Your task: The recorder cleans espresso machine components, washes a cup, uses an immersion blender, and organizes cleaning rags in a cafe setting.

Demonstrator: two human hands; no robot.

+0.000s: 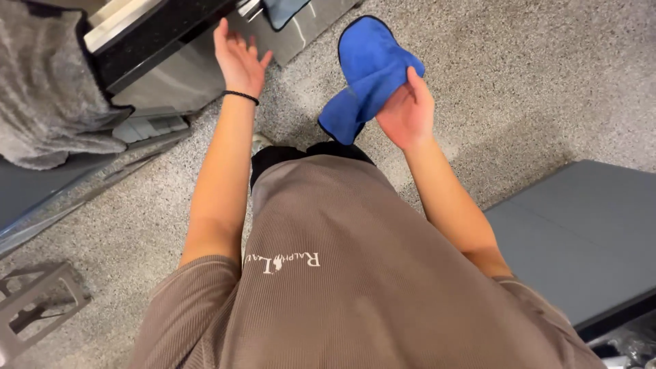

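My right hand (408, 113) holds a blue cloth (369, 72) that hangs folded over my fingers, above the speckled floor (533, 75). My left hand (239, 61), with a black band on the wrist, is stretched out with its fingers apart and nothing in it, close to the front of a stainless steel appliance (171, 72) at the upper left. I cannot tell if that hand touches the metal. My brown ribbed shirt fills the lower middle of the view.
A grey towel (48, 89) hangs at the far left over the appliance edge. A dark grey flat surface (581, 232) lies at the lower right. A small metal rack (34, 307) stands on the floor at the lower left.
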